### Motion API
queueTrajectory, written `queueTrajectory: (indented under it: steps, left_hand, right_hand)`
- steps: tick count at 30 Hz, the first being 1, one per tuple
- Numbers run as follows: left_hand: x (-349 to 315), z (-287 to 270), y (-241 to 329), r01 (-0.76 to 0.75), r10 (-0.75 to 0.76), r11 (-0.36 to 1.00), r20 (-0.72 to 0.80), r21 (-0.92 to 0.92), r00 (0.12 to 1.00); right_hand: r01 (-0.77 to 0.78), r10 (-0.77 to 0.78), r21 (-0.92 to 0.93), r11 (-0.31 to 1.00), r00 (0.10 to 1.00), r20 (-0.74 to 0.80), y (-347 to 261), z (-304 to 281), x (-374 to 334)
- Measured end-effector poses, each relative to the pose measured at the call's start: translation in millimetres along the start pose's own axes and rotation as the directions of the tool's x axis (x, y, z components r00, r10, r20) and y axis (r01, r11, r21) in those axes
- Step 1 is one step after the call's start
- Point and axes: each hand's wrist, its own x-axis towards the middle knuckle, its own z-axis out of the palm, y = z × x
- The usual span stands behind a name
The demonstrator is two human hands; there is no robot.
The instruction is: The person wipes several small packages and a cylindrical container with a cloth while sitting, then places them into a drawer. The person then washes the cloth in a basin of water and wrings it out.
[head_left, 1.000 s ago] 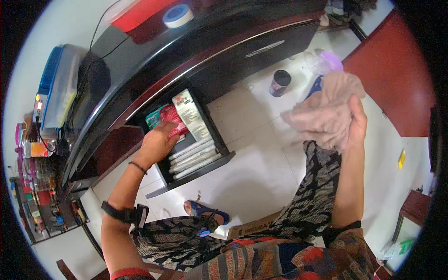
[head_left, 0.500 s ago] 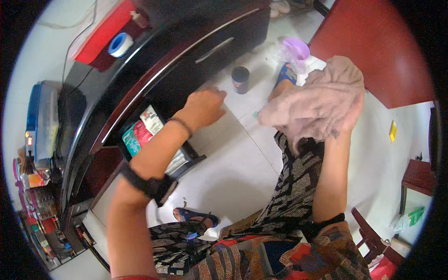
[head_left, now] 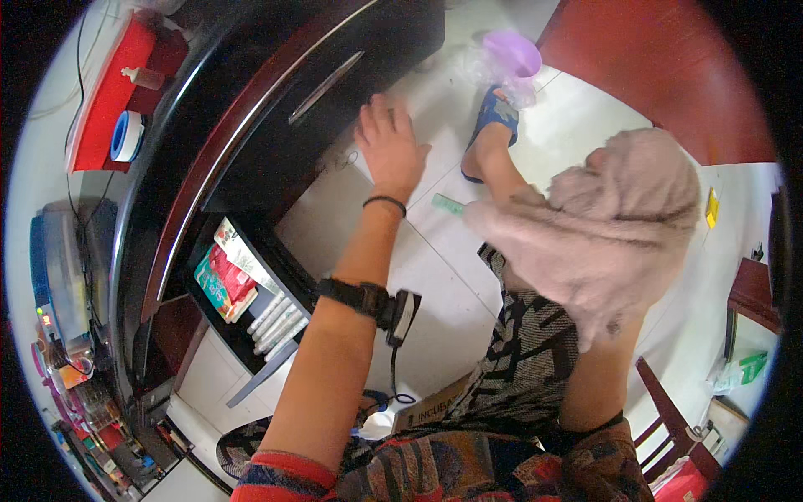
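My left hand [head_left: 393, 151] is stretched forward over the floor, palm down, fingers spread and holding nothing. It is close to the front of the dark cabinet. On the right, my right hand [head_left: 595, 158] is wrapped in a greyish-pink cloth [head_left: 594, 238]. The cloth hangs in folds over the hand and wrist, and only a small bit of finger seems to show. A pale green strip [head_left: 449, 203] pokes out beside the cloth's left end; whether it touches the cloth, I cannot tell.
An open drawer [head_left: 272, 368] holding packets juts from the black cabinet [head_left: 259, 159]. Ahead are a purple basin [head_left: 512, 55] and my foot in a blue slipper [head_left: 493, 117]. A reddish-brown panel [head_left: 661, 75] stands at far right, a wooden chair [head_left: 661, 418] at near right.
My left hand has reached forward and its fingers have spread. The dark can on the floor is out of sight now. The cloth has shifted right and covers more of my right hand.
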Motion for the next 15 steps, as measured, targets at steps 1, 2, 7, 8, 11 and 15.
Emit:
queueTrajectory:
  steps: [1,2,7,8,11,15]
  left_hand:
    - [7.5,-2.0,-3.6,0.055,-0.054,0.999,0.002,-0.004,0.999]
    - [8.8,-6.0,-8.4,0.204,-0.181,0.974,0.199,-0.101,0.963]
    - [-25.8,-43.0,-17.1,0.431,-0.385,0.803,0.194,-0.412,0.902]
    - [-35.6,-56.8,-19.3,0.415,-0.416,0.651,0.159,-0.636,0.896]
    - [-67.4,-115.3,-28.2,0.291,-0.422,-0.068,0.292,-0.954,0.859]
    - [-92.0,-199.6,-38.1,0.179,-0.270,-0.553,0.378,-0.813,0.885]
  right_hand:
    - [-0.019,0.019,0.021,1.000,1.000,-0.021,1.5,4.1,0.4]
    - [-0.043,0.046,0.048,0.998,0.997,-0.054,3.9,6.9,2.8]
    - [-0.062,0.072,0.054,0.997,0.970,-0.230,4.9,5.8,12.0]
    - [-0.115,0.129,0.105,0.988,0.982,-0.136,4.2,4.3,12.6]
    - [-0.246,0.239,0.002,0.969,0.941,-0.241,3.6,7.3,9.6]
    - [-0.439,0.423,-0.115,0.891,0.895,-0.140,11.7,27.7,0.0]
